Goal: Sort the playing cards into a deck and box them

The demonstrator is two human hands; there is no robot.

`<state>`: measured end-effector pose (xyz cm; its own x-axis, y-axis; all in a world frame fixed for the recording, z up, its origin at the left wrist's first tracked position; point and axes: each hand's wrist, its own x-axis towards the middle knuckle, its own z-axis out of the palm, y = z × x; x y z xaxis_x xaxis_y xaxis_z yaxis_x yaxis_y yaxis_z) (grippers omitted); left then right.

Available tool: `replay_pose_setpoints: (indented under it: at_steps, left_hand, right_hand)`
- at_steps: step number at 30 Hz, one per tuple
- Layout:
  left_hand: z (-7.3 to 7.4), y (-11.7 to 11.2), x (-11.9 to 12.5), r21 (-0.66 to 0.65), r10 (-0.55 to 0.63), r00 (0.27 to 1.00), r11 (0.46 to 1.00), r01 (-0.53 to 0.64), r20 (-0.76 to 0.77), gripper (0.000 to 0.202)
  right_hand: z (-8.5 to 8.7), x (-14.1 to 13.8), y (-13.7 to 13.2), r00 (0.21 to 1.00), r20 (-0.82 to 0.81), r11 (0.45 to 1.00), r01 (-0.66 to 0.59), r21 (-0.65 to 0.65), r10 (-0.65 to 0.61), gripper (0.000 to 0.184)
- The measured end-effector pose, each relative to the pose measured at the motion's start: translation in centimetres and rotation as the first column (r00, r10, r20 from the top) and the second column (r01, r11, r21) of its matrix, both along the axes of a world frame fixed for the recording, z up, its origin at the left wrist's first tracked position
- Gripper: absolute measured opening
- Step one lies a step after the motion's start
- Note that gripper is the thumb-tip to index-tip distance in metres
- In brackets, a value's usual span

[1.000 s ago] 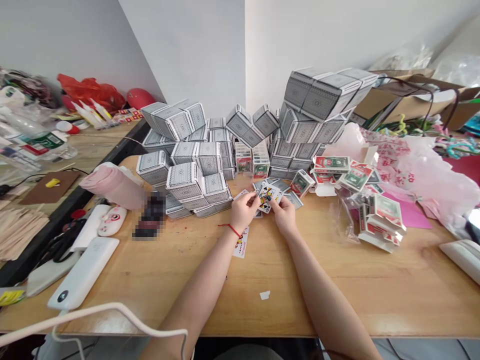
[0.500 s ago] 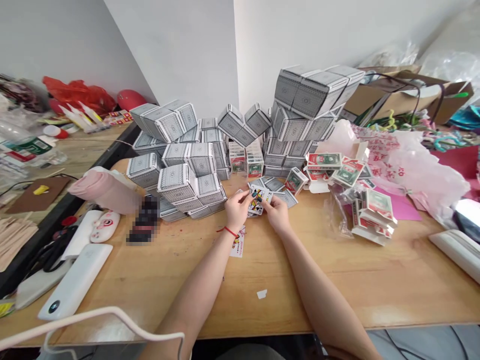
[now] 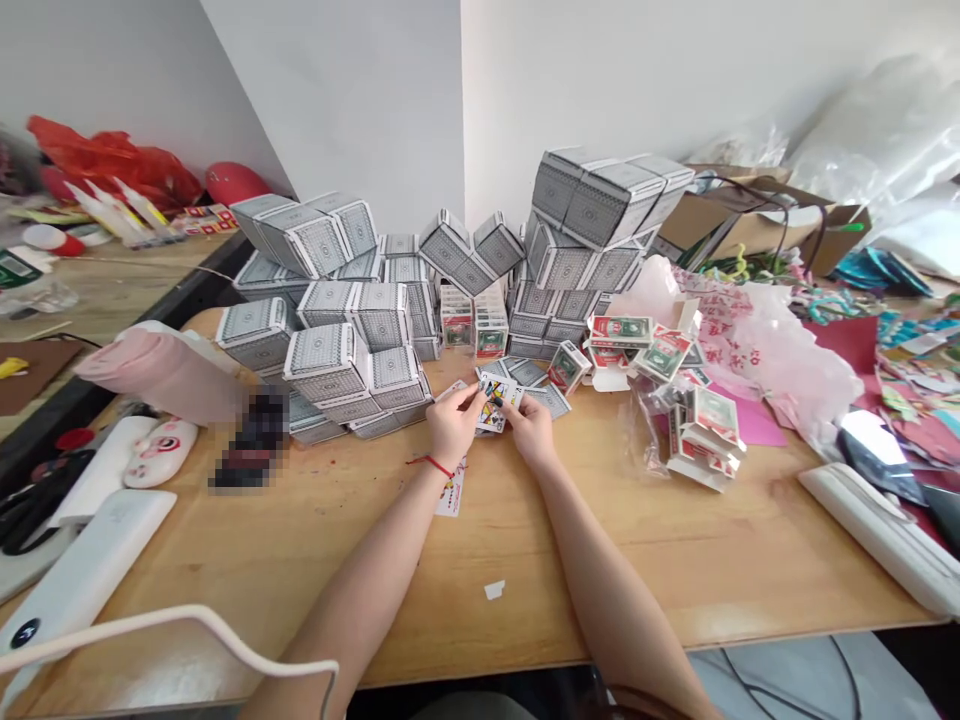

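Between my two hands are face-up playing cards (image 3: pixel 494 392), with yellow and black court-card print. My left hand (image 3: pixel 454 418), a red string round its wrist, pinches them from the left with its fingertips. From the right, my right hand (image 3: pixel 531 428) grips the cards' other edge, dark nail polish showing on the thumb. Just beyond, grey-backed cards (image 3: pixel 551 400) lie spread face down on the table. One more face-up card (image 3: pixel 450 492) is partly hidden beneath my left wrist.
Stacked blocks made of grey-backed cards (image 3: pixel 326 362) stand at the left, with a taller stack (image 3: pixel 559 265) at the right. Opened card boxes (image 3: pixel 705 430) and plastic bags (image 3: pixel 750 335) lie right. A white power bank (image 3: pixel 97 570) and a pale cable (image 3: pixel 187 612) are front left.
The whole view has shifted, so the table and stacks sit further left in the picture. Both hands still hold the cards, which look slightly more fanned apart.
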<state>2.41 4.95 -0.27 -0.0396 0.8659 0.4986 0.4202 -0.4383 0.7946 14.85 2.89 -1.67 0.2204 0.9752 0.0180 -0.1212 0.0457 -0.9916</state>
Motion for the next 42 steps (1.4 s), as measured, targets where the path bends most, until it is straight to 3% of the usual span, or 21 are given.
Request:
replay_pose_setpoints:
  at_steps: [17,26,32,39,42]
  left_hand:
    - [0.02,-0.12,-0.18,-0.035,-0.019,0.997,0.999,0.016,-0.070,0.025]
    - [-0.02,0.09,-0.16,-0.137,-0.087,0.991,0.985,0.101,0.103,0.024]
    - [0.19,0.16,-0.17,-0.156,-0.099,0.986,0.981,0.120,0.133,0.025]
    - [0.15,0.10,-0.27,-0.106,-0.056,0.994,0.993,0.046,-0.090,0.030]
    - [0.10,0.02,-0.24,-0.065,-0.031,0.993,0.998,0.023,-0.117,0.028]
  right_hand:
    - [-0.05,0.06,-0.15,1.000,-0.001,1.000,-0.017,0.001,0.017,0.035]
    - [-0.31,0.15,-0.04,0.999,0.046,1.000,0.003,0.013,-0.004,0.032]
    - [-0.08,0.10,-0.21,1.000,0.023,0.999,-0.016,0.029,0.016,0.029]
    - [0.02,-0.08,-0.23,0.993,0.119,1.000,-0.018,0.008,0.017,0.028]
    - [-0.11,0.01,-0.19,0.989,0.147,1.000,-0.006,-0.001,0.006,0.030]
